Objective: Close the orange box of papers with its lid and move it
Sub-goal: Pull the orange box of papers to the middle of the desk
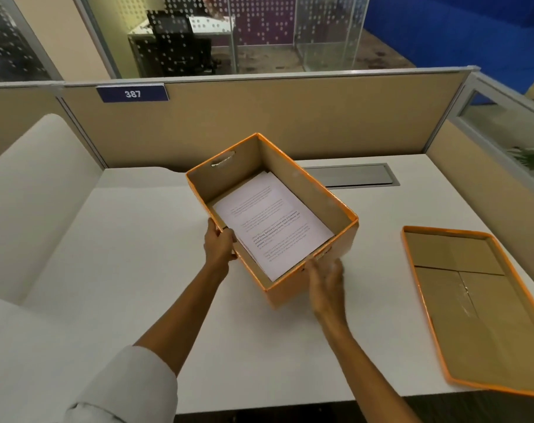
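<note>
Box open, mid-worktop, skewed, long axis running 11 to 5 o'clock. Papers inside, top sheets fanned and unsquared. Lid upside down at 3 o'clock of box, well apart, its near corner past the worktop edge.

Left hand clamped on box's 9 o'clock wall, fingers over the rim. Right hand blurred at near end wall by the handle slot, fingers spread; contact there impossible to confirm.

Risks, as judged:
- One-sided hold: a pull from 9 o'clock likely to swing box further askew.
- Fanned sheets may ride up the wall and catch under lid, leaving it proud.
- Lid needs flipping first; overhanging corner could tip it off if nudged.
- Skewed box makes lid corners harder to line up.
</note>
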